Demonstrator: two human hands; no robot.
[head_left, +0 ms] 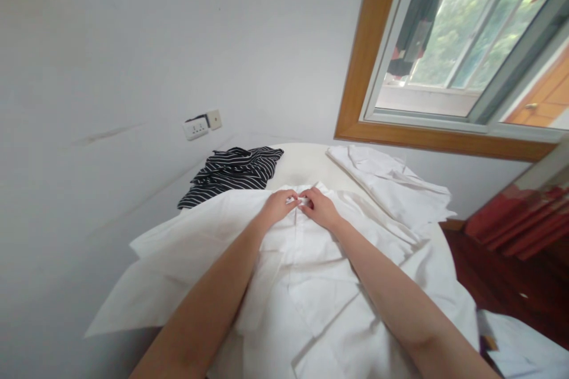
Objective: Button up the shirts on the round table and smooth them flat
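Observation:
A white shirt (271, 284) lies spread out, front upward, with a button strip down its middle and its sides fanned out left and right. At the upper end of the strip, near the collar, my left hand (281, 204) pinches the cloth between thumb and fingers. My right hand (319, 207) is closed the same way just beside it, the fingertips almost meeting. Whatever small part of the shirt sits between the fingertips, perhaps a button, is too small to make out.
Beyond the shirt, a folded black-and-white striped garment (235, 172) lies on the cream table (304, 163) at the left, and a folded white garment (391, 180) at the right. A wall with a socket (195, 128) and a wood-framed window (351, 95) stand behind. More white cloth (524, 346) is at lower right.

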